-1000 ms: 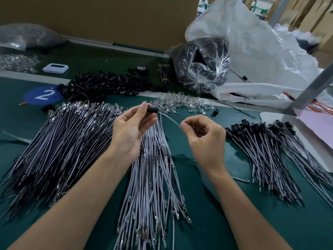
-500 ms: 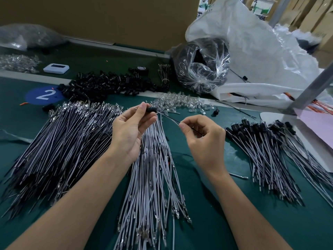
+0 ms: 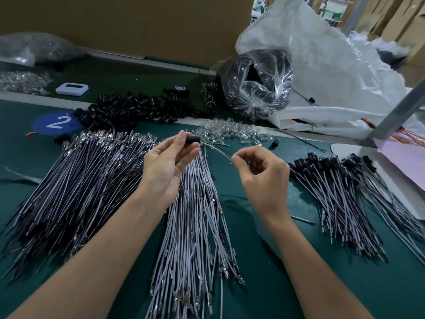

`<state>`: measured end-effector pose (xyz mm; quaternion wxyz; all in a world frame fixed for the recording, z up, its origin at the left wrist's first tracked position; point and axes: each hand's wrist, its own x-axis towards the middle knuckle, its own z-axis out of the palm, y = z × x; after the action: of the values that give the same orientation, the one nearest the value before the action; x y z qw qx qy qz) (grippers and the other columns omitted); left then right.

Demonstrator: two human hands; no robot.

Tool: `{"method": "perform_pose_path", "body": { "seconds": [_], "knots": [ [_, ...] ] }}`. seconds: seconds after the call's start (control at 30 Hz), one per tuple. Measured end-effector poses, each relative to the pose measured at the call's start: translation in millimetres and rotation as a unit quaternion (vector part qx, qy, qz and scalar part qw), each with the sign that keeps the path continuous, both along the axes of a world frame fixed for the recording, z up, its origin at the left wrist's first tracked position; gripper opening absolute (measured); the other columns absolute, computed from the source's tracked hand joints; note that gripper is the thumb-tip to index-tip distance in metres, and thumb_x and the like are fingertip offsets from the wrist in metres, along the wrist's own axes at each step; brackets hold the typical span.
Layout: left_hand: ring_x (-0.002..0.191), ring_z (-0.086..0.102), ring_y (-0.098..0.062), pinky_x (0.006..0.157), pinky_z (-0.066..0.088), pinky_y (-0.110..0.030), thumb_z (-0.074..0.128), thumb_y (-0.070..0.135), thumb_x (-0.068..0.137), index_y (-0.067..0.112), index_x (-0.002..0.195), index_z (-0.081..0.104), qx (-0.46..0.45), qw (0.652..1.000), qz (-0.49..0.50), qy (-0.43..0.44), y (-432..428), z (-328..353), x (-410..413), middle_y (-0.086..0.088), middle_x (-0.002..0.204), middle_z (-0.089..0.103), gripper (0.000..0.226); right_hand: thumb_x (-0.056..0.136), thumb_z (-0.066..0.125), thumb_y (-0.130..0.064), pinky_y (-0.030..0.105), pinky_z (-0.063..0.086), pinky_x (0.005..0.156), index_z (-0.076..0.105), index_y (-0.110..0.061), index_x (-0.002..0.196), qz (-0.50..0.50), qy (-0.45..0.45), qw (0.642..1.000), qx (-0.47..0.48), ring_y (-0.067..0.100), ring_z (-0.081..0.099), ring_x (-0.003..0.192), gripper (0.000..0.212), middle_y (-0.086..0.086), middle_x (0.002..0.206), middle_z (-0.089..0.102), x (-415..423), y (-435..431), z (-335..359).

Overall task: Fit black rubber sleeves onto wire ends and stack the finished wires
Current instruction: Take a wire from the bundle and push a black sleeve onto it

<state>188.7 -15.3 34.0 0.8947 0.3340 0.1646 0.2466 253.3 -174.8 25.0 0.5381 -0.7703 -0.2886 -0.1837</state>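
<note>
left hand (image 3: 169, 165) pinching small black rubber sleeve (image 3: 192, 140), right hand (image 3: 262, 173) pinching thin grey wire (image 3: 218, 150), above green counter (image 3: 264, 261)

Bench tally, counting piles since the pieces are hopeless

Three lots of wires: left heap (image 3: 80, 180), middle bundle (image 3: 195, 226), finished stack (image 3: 340, 199). One sleeve pile (image 3: 138, 109) plus two singles, a held sleeve (image 3: 192, 140) and a loose sleeve (image 3: 275, 143). One held wire (image 3: 218, 150). Two clear-bulb piles, near pile (image 3: 227, 132) and far pile (image 3: 23, 81). One white gadget (image 3: 72, 89), one blue disc (image 3: 56, 123), one tape roll (image 3: 180, 89). Two hands: left hand (image 3: 167, 166), right hand (image 3: 264, 178).
</note>
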Motion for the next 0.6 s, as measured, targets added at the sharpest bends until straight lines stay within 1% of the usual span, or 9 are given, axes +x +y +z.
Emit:
{"method": "perform_pose_path", "body": {
  "seconds": [0.17, 0.3, 0.47, 0.6],
  "knots": [
    [0.067, 0.071, -0.012, 0.06, 0.057, -0.018, 0.07, 0.018, 0.072, 0.003, 0.086, 0.069, 0.03, 0.999, -0.013, 0.006, -2.4, -0.4, 0.3, -0.008, 0.078, 0.074, 0.02, 0.083, 0.075, -0.007, 0.038, 0.053, 0.066, 0.071, -0.01, 0.078, 0.004, -0.006, 1.0, -0.02, 0.018, 0.062, 0.067, 0.007, -0.003, 0.073, 0.067, -0.3, 1.2, -0.7],
    [0.068, 0.072, -0.012, 0.061, 0.057, -0.018, 0.068, 0.018, 0.073, 0.004, 0.086, 0.07, 0.051, 0.998, -0.028, 0.009, -3.4, 0.1, -0.4, -0.008, 0.08, 0.074, 0.019, 0.083, 0.074, -0.008, 0.036, 0.053, 0.066, 0.071, -0.01, 0.079, 0.002, 0.003, 1.0, -0.007, 0.017, 0.062, 0.067, 0.006, -0.002, 0.074, 0.068, -0.5, 0.9, 0.2],
    [0.069, 0.072, -0.012, 0.06, 0.057, -0.017, 0.068, 0.017, 0.073, 0.004, 0.085, 0.069, 0.038, 0.999, -0.035, 0.014, -4.6, 0.8, -1.0, -0.008, 0.079, 0.075, 0.018, 0.084, 0.074, -0.007, 0.036, 0.054, 0.067, 0.071, -0.008, 0.08, 0.009, 0.024, 1.0, 0.012, 0.018, 0.064, 0.069, 0.005, -0.001, 0.074, 0.069, -1.7, 1.0, 1.6],
    [0.074, 0.073, -0.013, 0.063, 0.057, -0.017, 0.071, 0.015, 0.07, 0.004, 0.087, 0.069, 0.048, 0.998, -0.04, 0.002, -5.0, 2.1, -1.3, -0.007, 0.079, 0.075, 0.02, 0.084, 0.074, -0.007, 0.029, 0.051, 0.065, 0.071, -0.009, 0.079, 0.008, 0.031, 0.999, 0.012, 0.015, 0.061, 0.066, 0.006, -0.002, 0.072, 0.068, -1.5, 0.8, 1.9]
  ]
}}
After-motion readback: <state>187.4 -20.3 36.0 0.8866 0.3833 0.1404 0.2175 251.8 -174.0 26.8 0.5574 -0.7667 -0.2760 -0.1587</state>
